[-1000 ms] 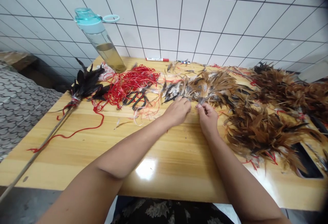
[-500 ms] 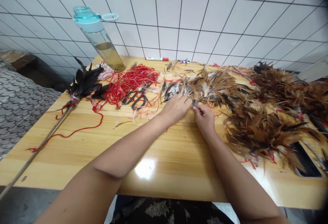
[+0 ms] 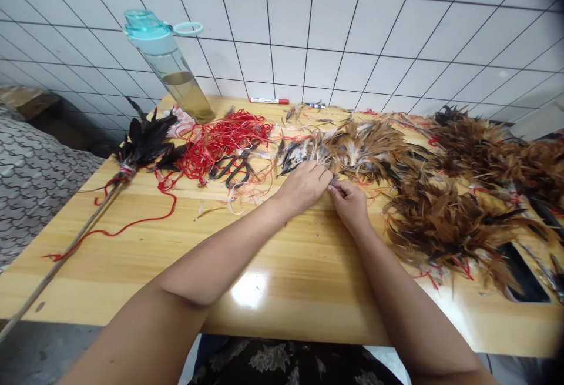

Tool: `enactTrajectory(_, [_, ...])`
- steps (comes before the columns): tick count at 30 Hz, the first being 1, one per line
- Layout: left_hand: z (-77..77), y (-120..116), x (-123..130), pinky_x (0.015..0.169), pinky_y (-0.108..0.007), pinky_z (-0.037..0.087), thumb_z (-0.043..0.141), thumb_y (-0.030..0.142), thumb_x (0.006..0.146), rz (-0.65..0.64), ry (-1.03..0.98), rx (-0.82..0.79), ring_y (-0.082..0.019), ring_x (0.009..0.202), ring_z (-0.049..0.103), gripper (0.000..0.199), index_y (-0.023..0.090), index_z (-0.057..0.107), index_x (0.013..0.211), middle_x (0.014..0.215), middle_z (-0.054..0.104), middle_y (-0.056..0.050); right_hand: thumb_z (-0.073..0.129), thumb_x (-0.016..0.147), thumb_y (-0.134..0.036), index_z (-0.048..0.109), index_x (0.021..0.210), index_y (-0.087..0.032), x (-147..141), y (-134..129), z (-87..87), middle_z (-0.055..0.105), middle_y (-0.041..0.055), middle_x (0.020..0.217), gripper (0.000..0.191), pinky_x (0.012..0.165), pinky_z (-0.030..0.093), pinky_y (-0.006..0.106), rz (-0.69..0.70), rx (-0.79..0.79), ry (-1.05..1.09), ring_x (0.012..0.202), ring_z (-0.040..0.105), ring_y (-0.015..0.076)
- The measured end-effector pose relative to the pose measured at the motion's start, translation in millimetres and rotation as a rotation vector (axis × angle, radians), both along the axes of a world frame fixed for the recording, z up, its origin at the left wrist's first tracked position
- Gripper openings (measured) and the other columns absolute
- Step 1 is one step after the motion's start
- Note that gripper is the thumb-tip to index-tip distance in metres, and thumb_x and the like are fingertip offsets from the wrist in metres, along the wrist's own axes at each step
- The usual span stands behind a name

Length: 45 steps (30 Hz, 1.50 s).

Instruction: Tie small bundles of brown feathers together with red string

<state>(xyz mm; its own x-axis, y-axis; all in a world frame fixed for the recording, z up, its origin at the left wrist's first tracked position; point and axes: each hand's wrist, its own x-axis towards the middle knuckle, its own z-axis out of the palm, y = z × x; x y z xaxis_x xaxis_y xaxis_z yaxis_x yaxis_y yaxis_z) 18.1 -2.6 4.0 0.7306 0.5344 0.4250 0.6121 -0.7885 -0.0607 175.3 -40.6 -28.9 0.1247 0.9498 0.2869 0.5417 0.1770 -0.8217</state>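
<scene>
Person at a wooden table, hands close together over its middle. Right hand: thumb and forefinger pinched together on a small grey feather, little of it visible, lying between the two hands. Left hand: palm down, knuckles up, fingers curled toward the same spot; fingertips hidden, cannot tell whether they grip anything. Just beyond the hands, a heap of loose brown feathers, pale fluff among them. To the right, a brown feather bundle with red ties, partly over a dark phone; a second bundle behind it. Left of the hands, black-handled scissors beside a tangle of red string. Farther left, a stick, black feathers bound at its far end, a red cord trailing along the table. Behind: bottle with teal lid, part full of yellowish liquid; red-capped marker near the tiled wall
</scene>
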Motion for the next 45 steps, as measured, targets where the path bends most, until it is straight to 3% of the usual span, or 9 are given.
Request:
enactTrajectory(8, [-0.5, -1.5, 0.8, 0.075, -0.035, 0.037, 0.037, 0.023, 0.096, -0.045, -0.078, 0.009, -0.023, 0.084, 0.049, 0.024, 0.015, 0.057, 0.086, 0.084, 0.059, -0.009, 0.057, 0.077, -0.031, 0.063, 0.068, -0.020, 1.1, 0.8, 1.9, 0.059, 0.0012, 0.066, 0.016, 0.062, 0.040, 0.028, 0.028, -0.035, 0.012, 0.062, 0.050, 0.0145])
enactTrajectory(11, [1.4, -1.2, -1.6, 0.080, -0.034, 0.039, 0.039, 0.024, 0.096, -0.047, -0.227, -0.010, -0.022, 0.089, 0.049, 0.021, 0.016, 0.058, 0.092, 0.093, 0.061, -0.009, 0.056, 0.078, -0.033, 0.059, 0.067, -0.020, 0.5, -0.2, 3.8, 0.053, -0.0007, 0.063, 0.018, 0.059, 0.037, 0.027, 0.055, -0.039, 0.067, 0.059, 0.045, 0.0129])
enactTrajectory(15, [3.1, 3.3, -5.7, 0.087, -0.036, 0.039, 0.044, 0.024, 0.093, 0.065, -0.486, -0.075, -0.022, 0.095, 0.050, 0.017, 0.016, 0.059, 0.093, 0.097, 0.062, -0.009, 0.057, 0.079, -0.041, 0.051, 0.065, -0.021, 0.0, -1.6, 5.9, 0.041, -0.0043, 0.058, 0.026, 0.053, 0.031, 0.025, 0.042, -0.090, 0.197, 0.054, 0.037, 0.0110])
enactTrajectory(17, [1.5, 6.5, -6.0, 0.087, -0.035, 0.040, 0.047, 0.023, 0.091, 0.103, -0.563, -0.173, -0.021, 0.092, 0.052, 0.016, 0.016, 0.060, 0.085, 0.090, 0.062, -0.008, 0.056, 0.080, -0.042, 0.049, 0.065, -0.021, 0.2, -1.8, 6.6, 0.040, -0.0045, 0.058, 0.027, 0.053, 0.031, 0.025, 0.024, -0.098, 0.227, 0.054, 0.036, 0.0110])
enactTrajectory(22, [-5.1, 9.1, 0.6, 0.074, -0.026, 0.042, 0.058, 0.021, 0.083, 0.080, -0.652, -0.641, -0.013, 0.076, 0.055, 0.010, 0.017, 0.066, 0.079, 0.080, 0.064, -0.002, 0.053, 0.081, -0.037, 0.050, 0.065, -0.021, 0.6, -0.7, 5.6, 0.044, -0.0029, 0.060, 0.023, 0.057, 0.033, 0.027, 0.028, -0.044, 0.087, 0.056, 0.039, 0.0125])
enactTrajectory(25, [-7.1, 6.9, 5.3, 0.069, -0.024, 0.040, 0.062, 0.023, 0.080, 0.097, -0.694, -0.762, -0.011, 0.070, 0.054, 0.009, 0.016, 0.066, 0.075, 0.077, 0.063, 0.000, 0.052, 0.081, -0.031, 0.050, 0.065, -0.021, -0.4, -0.1, 2.4, 0.050, -0.0004, 0.064, 0.020, 0.061, 0.036, 0.028, 0.035, 0.028, -0.027, 0.061, 0.044, 0.0144])
enactTrajectory(32, [-6.6, 1.7, 9.2, 0.062, -0.022, 0.035, 0.063, 0.024, 0.077, 0.141, -0.753, -0.871, -0.009, 0.064, 0.047, 0.013, 0.015, 0.060, 0.068, 0.065, 0.055, 0.003, 0.050, 0.082, -0.026, 0.049, 0.061, -0.021, -2.8, -0.1, -4.0, 0.051, 0.0014, 0.065, 0.021, 0.062, 0.037, 0.030, 0.029, 0.062, -0.124, 0.064, 0.049, 0.0165])
enactTrajectory(40, [-10.5, 5.6, 10.1, 0.058, -0.022, 0.032, 0.060, 0.028, 0.077, 0.115, -0.778, -0.935, -0.009, 0.060, 0.041, 0.018, 0.016, 0.053, 0.068, 0.062, 0.047, 0.005, 0.053, 0.081, -0.029, 0.062, 0.072, -0.020, -1.6, 0.5, -1.4, 0.059, 0.0026, 0.071, 0.015, 0.065, 0.041, 0.030, 0.064, 0.024, -0.014, 0.066, 0.053, 0.0167])
enactTrajectory(45, [-11.1, 13.6, 2.4, 0.066, -0.023, 0.040, 0.057, 0.027, 0.081, 0.111, -0.801, -0.862, -0.011, 0.068, 0.050, 0.012, 0.016, 0.060, 0.079, 0.075, 0.059, 0.001, 0.054, 0.080, -0.034, 0.057, 0.067, -0.020, -0.1, -0.6, 2.2, 0.057, 0.0007, 0.068, 0.020, 0.065, 0.039, 0.029, -0.014, -0.015, 0.064, 0.065, 0.050, 0.0152])
